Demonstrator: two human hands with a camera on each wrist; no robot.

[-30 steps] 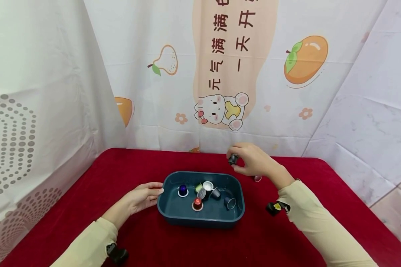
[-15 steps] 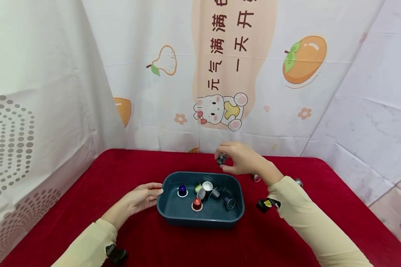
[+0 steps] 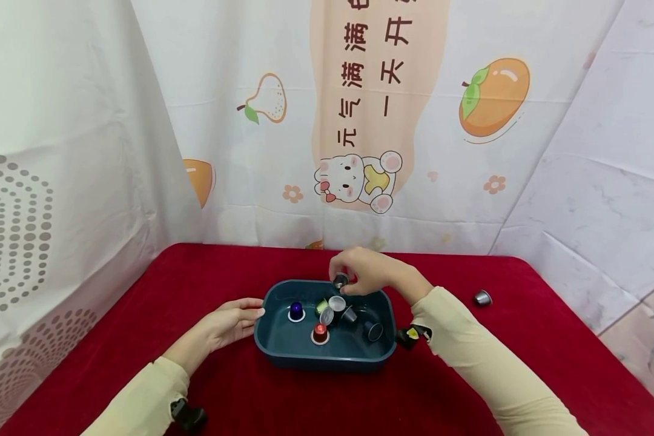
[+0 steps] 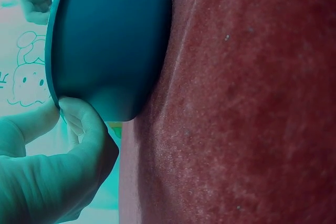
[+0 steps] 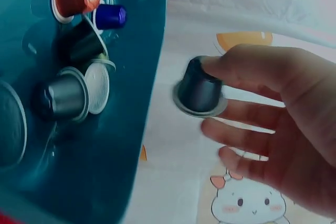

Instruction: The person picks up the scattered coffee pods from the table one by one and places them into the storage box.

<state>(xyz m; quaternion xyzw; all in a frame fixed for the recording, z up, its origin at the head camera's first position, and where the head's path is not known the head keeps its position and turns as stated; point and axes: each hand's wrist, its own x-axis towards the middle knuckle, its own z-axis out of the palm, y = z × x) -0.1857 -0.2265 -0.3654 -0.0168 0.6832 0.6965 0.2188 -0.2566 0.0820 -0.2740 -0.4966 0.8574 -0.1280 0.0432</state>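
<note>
My right hand [image 3: 375, 270] pinches a dark coffee capsule [image 5: 200, 88] between thumb and fingers, just over the far rim of a dark teal plastic bin [image 3: 327, 363]. My left hand [image 3: 231, 324] is at the bin's left end. In the left wrist view its thumb and finger [image 4: 86, 119] meet at the rim, one on either side. Inside the bin lie several capsules: a blue one [image 3: 296, 310], a red one [image 3: 320, 332], a green one [image 3: 321, 306], a grey one [image 3: 349, 313] and a dark one [image 3: 373, 330] on its side.
A silver-grey capsule [image 3: 482, 298] lies on the red tablecloth [image 3: 452, 375] to the right, beyond the right sleeve [image 3: 469, 339]. A printed white curtain [image 3: 240, 224] hangs behind the table, with more sheeting on both sides.
My right hand has moved left and lower with the dark capsule, from behind the bin's right corner to over its far rim. The silver-grey capsule has come into view. My left hand stays put.
</note>
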